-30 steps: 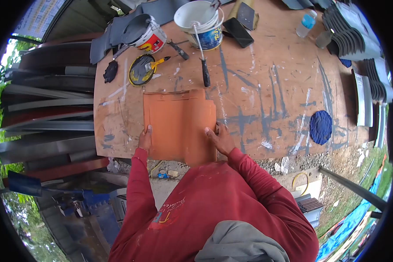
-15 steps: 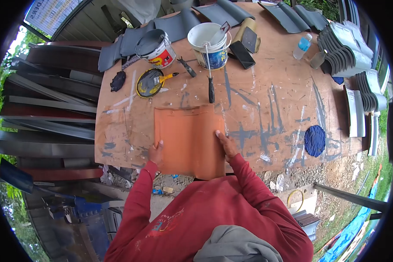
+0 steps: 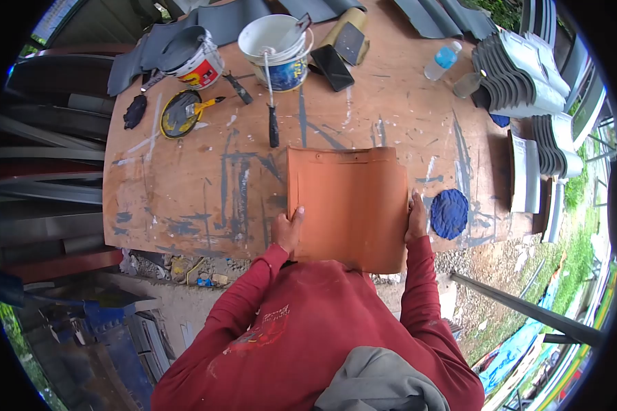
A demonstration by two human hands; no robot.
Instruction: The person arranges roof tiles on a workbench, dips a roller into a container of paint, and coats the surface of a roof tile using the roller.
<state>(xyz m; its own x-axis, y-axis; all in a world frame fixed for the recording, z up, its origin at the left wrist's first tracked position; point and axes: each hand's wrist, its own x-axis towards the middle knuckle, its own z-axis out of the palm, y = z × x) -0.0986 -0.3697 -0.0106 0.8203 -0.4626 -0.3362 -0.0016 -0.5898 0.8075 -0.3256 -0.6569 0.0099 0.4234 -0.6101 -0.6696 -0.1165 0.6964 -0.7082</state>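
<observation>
Gripping the orange tile (image 3: pixel 346 209), left hand (image 3: pixel 287 231) around nine o'clock, right hand (image 3: pixel 416 218) at three, we have it over the six-o'clock edge of the table (image 3: pixel 175 164). We should hold it level.

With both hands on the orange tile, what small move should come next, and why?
Probably ease the orange tile forward over the table: its near edge appears past the table's near edge, and the left hand and right hand hold opposite sides.

Outdoor workshop — paint-streaked worktable (image 3: pixel 185 175)
</observation>
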